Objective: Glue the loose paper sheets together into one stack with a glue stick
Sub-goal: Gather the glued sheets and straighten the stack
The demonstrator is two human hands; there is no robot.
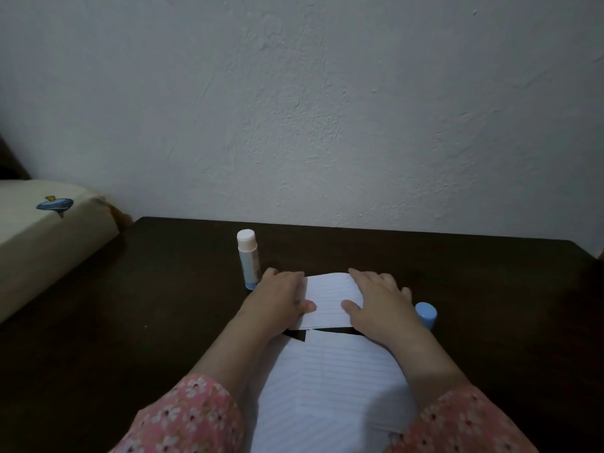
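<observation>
A small stack of lined white paper [330,299] lies on the dark wooden table [130,322]. My left hand [277,297] lies flat on its left edge, thumb on the sheet. My right hand [376,305] presses flat on its right side with fingers spread. Nearer to me lies a larger lined sheet [330,384] between my forearms. An uncapped glue stick [249,258] stands upright just left of my left hand. Its blue cap [426,314] stands on the table just right of my right hand.
A cream cushion or mattress edge with a small blue print [49,223] borders the table on the left. A pale wall [327,109] rises directly behind the table's far edge.
</observation>
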